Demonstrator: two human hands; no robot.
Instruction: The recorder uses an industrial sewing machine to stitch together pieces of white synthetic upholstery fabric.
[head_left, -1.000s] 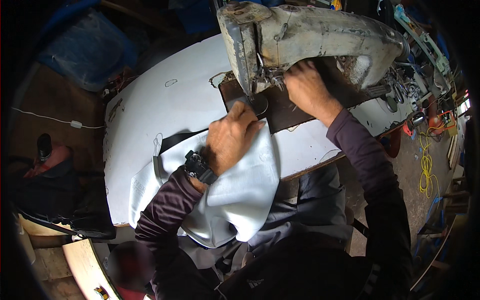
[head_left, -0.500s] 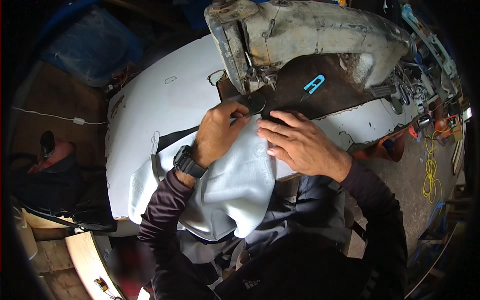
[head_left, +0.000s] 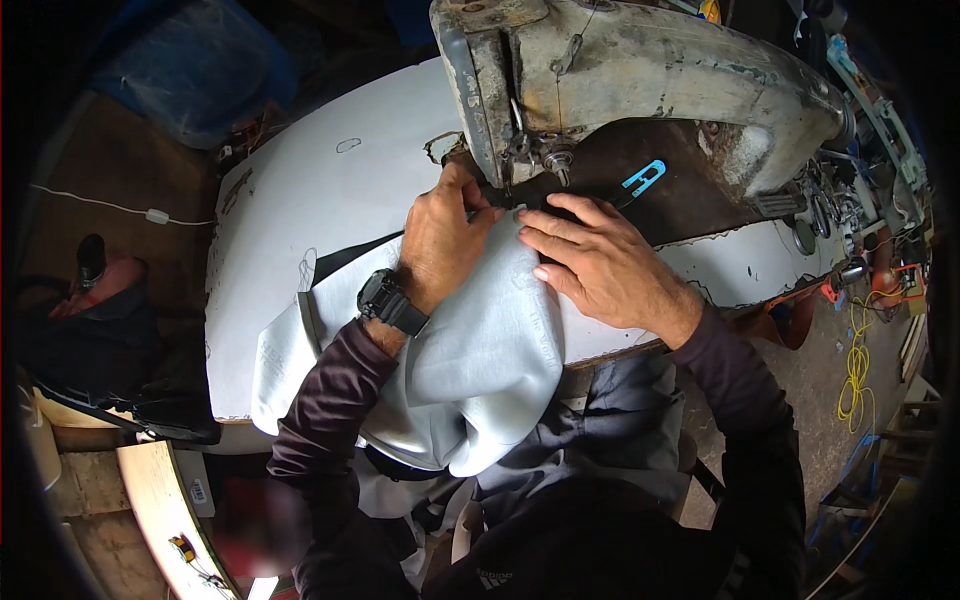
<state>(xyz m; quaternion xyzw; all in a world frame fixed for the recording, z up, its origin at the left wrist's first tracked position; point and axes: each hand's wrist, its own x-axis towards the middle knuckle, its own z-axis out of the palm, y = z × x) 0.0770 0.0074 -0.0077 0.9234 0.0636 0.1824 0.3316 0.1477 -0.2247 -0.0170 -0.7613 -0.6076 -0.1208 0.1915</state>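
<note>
Silvery fabric [head_left: 490,330]: I see my left hand [head_left: 438,238] pinching its one-o'clock edge, right hand [head_left: 612,268] loose, fingers spread, blue snips [head_left: 654,175] at two o'clock.

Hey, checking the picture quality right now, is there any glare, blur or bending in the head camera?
Head view: bright highlights on the folds of the pale fabric; head view: the white tabletop's edge bows, fitting fisheye distortion; head view: the corners fall to black; head view: a reddish shape at lower left is blurred.
</note>
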